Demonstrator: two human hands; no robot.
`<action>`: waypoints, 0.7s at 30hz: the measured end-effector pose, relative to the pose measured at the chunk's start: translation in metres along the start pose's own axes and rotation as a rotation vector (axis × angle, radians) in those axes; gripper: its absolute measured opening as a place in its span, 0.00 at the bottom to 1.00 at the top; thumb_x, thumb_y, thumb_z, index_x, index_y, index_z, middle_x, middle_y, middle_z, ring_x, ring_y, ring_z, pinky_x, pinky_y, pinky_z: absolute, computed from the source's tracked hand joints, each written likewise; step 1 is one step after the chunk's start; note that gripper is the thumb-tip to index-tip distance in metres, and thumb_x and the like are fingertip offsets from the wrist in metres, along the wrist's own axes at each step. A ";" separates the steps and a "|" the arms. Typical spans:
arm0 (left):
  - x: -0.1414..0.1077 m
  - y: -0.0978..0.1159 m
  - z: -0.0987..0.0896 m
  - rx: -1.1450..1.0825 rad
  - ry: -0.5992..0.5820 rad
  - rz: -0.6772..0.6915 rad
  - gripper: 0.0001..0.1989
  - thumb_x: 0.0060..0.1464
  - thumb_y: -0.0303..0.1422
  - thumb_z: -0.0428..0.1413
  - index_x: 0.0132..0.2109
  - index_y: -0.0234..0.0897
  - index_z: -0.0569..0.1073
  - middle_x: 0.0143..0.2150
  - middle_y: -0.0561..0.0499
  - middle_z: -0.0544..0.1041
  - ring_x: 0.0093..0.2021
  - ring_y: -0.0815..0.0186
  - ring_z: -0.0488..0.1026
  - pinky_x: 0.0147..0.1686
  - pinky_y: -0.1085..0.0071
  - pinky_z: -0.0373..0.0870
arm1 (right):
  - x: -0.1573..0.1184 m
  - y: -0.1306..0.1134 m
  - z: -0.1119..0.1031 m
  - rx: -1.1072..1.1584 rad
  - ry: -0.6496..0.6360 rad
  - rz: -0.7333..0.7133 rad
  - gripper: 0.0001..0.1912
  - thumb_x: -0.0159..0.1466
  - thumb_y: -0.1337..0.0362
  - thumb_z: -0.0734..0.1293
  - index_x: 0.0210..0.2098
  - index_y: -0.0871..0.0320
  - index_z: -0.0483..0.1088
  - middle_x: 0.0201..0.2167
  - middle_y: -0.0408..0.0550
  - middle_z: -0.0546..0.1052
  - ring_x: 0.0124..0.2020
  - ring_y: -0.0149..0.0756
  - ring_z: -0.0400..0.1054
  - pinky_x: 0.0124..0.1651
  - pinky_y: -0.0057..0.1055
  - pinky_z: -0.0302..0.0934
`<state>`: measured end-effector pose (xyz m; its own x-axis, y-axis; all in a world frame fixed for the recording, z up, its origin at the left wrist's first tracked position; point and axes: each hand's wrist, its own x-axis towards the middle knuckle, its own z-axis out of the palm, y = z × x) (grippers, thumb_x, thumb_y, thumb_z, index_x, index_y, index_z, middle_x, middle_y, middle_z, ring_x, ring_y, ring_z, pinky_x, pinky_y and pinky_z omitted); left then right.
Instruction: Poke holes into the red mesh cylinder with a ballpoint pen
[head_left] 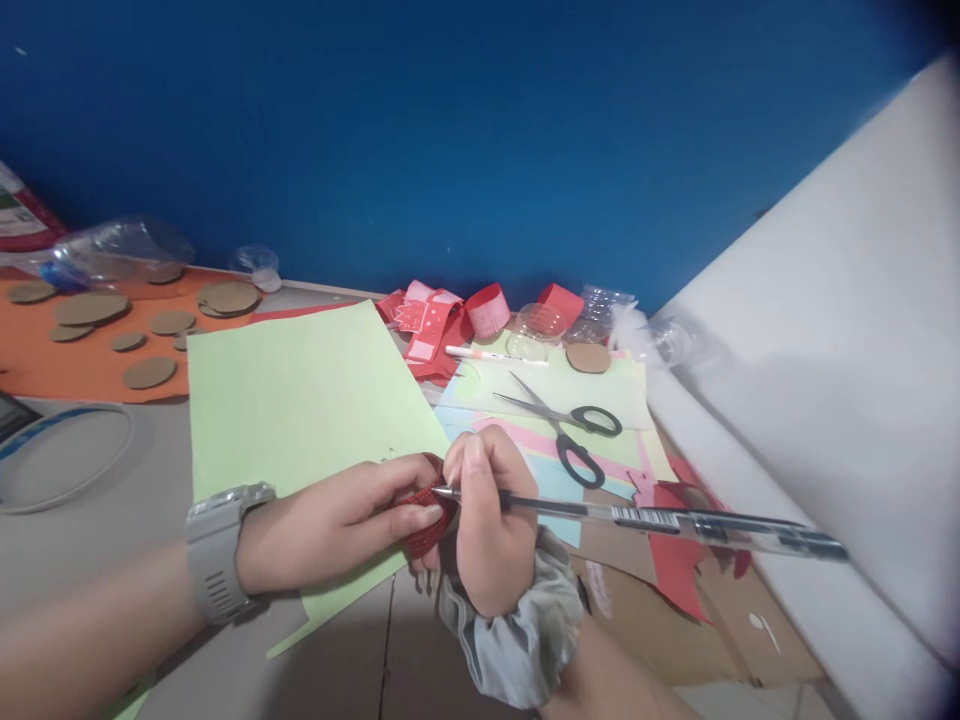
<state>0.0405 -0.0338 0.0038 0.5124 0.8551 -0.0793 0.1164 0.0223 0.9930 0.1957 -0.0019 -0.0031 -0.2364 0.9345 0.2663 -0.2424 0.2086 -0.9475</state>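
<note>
My left hand, with a grey watch at the wrist, is closed on a small dark red piece with a fine grid pattern. Its thumb lies across the near side of the piece. In my right hand a clear-barrelled pen is pinched, its tip pointing left at the red piece; whether it touches is hard to tell. A grey scrunchie circles the right wrist. Beneath the left hand lies a light green paper sheet.
Scissors with black handles lie spread on coloured papers at right. Cardboard discs rest on orange paper at left, near a plastic bottle. Red paper strips sit by the blue wall. A white panel bounds the right side.
</note>
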 end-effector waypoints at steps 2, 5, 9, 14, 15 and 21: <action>0.000 0.000 0.000 -0.007 -0.002 0.001 0.12 0.75 0.39 0.46 0.42 0.39 0.66 0.38 0.50 0.78 0.38 0.64 0.77 0.41 0.68 0.72 | 0.000 0.000 0.000 -0.001 0.010 0.019 0.22 0.73 0.50 0.60 0.25 0.50 0.57 0.12 0.37 0.57 0.14 0.33 0.50 0.19 0.35 0.42; 0.001 0.000 0.000 -0.013 -0.001 -0.001 0.13 0.75 0.40 0.46 0.42 0.39 0.67 0.39 0.50 0.79 0.39 0.64 0.77 0.42 0.67 0.73 | 0.000 0.000 -0.001 -0.029 0.020 0.033 0.22 0.73 0.49 0.60 0.25 0.50 0.57 0.15 0.37 0.58 0.14 0.33 0.51 0.18 0.35 0.44; 0.000 0.001 -0.001 -0.001 -0.010 -0.009 0.12 0.75 0.40 0.47 0.44 0.38 0.67 0.38 0.50 0.78 0.39 0.64 0.77 0.42 0.67 0.73 | 0.000 0.000 -0.002 -0.055 0.017 0.002 0.22 0.73 0.51 0.60 0.25 0.51 0.58 0.16 0.36 0.58 0.15 0.31 0.52 0.18 0.32 0.46; 0.000 0.001 0.000 -0.004 -0.004 -0.002 0.13 0.75 0.40 0.47 0.44 0.38 0.67 0.38 0.50 0.78 0.38 0.64 0.77 0.42 0.68 0.73 | -0.001 0.001 -0.003 -0.079 0.039 -0.013 0.22 0.74 0.52 0.60 0.25 0.53 0.59 0.17 0.36 0.59 0.16 0.29 0.54 0.19 0.29 0.48; 0.000 0.001 0.000 -0.003 -0.005 0.000 0.13 0.75 0.41 0.47 0.44 0.38 0.68 0.38 0.50 0.78 0.38 0.64 0.76 0.42 0.68 0.73 | -0.001 0.001 -0.003 -0.087 0.038 -0.013 0.22 0.74 0.52 0.60 0.25 0.53 0.59 0.17 0.37 0.60 0.17 0.29 0.54 0.20 0.29 0.49; -0.001 0.000 0.000 0.002 -0.007 0.008 0.13 0.75 0.41 0.47 0.43 0.39 0.67 0.38 0.50 0.78 0.38 0.64 0.77 0.42 0.68 0.72 | -0.001 0.001 -0.003 -0.083 0.058 -0.042 0.22 0.74 0.54 0.60 0.24 0.54 0.59 0.18 0.37 0.60 0.18 0.29 0.55 0.20 0.27 0.49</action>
<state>0.0398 -0.0341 0.0034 0.5189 0.8518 -0.0721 0.1141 0.0146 0.9934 0.1981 -0.0016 -0.0042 -0.1723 0.9390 0.2975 -0.1714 0.2688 -0.9478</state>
